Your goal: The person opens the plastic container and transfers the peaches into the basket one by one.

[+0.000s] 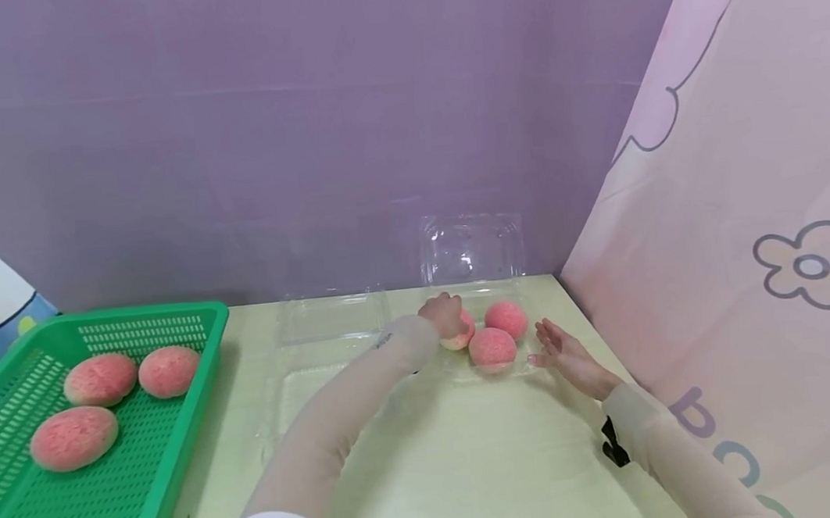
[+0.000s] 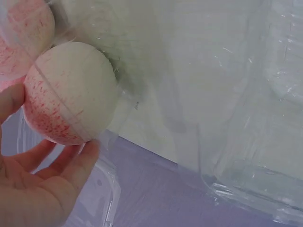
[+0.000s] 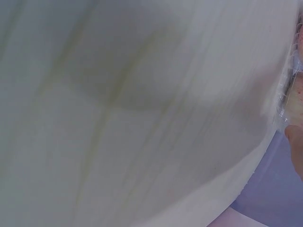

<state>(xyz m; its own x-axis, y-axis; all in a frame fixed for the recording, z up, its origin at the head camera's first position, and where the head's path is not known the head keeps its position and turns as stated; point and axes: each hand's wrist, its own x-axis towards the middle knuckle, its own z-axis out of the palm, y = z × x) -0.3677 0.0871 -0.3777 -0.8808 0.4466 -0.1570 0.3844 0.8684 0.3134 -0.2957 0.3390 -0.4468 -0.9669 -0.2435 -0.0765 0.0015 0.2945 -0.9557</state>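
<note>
- On the desk (image 1: 482,467), I see a green basket (image 1: 212,363) at the left edge; the picture border cuts it, and three balls (image 1: 100,379) lie inside.
- To the right of the basket is the left box (image 1: 300,374), clear, with its lid (image 1: 333,318) open. The left sleeve (image 1: 352,411) passes across it and covers part of it for me.
- The right box (image 1: 459,368) is near the far right corner; its raised lid (image 1: 471,248) stands before the purple wall (image 1: 310,139).
- The held ball (image 1: 461,335) is at the left side of the right box. The left hand (image 1: 443,314) is clamped on it, thumb at one side and fingers at the other.
- Two more balls (image 1: 492,349) sit to its right in the same box.
- The right hand (image 1: 568,360) is just beside the box's right side, fingers apart, holding nothing. If it touches the box, I cannot tell.
- Only the left wrist view shows me the pale face of the held ball, with a clear plastic edge crossing before it.
- The right wrist view gives mostly bare desk; box, balls and a finger are cut off at its border.
- Clear plastic makes the box walls hard to follow, and the underside of the held ball is hidden.
</note>
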